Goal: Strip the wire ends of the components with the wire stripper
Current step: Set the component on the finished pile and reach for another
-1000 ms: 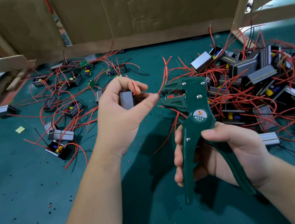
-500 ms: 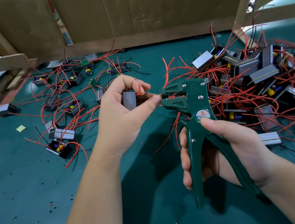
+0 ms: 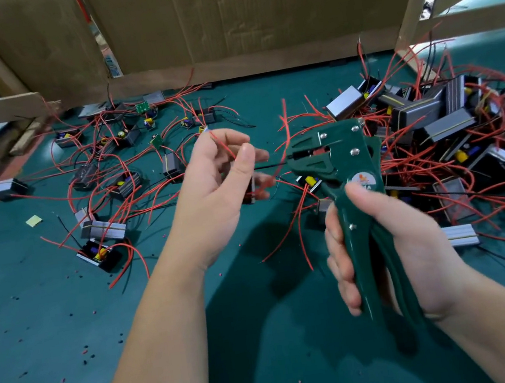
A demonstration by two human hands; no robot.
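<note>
Squeezing tighter than before, my right hand [image 3: 397, 236] is clenching the wire stripper [image 3: 336, 153] at centre-right; my left hand [image 3: 210, 181], just left, is gripping the component [image 3: 250, 193], black wire [image 3: 273, 165] running horizontally between them.

even overhead light, soft shadows under both arms (left fingers [image 3: 256, 155] motion-blurred), wide-angle bending at edges.

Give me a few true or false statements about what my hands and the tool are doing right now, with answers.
1. The right hand grips the green wire stripper. True.
2. The left hand is empty. False: it holds a component with wires.
3. The bigger pile of components lies to the right. True.
4. The wire stripper lies flat on the table. False: it is held above the green mat.
</note>
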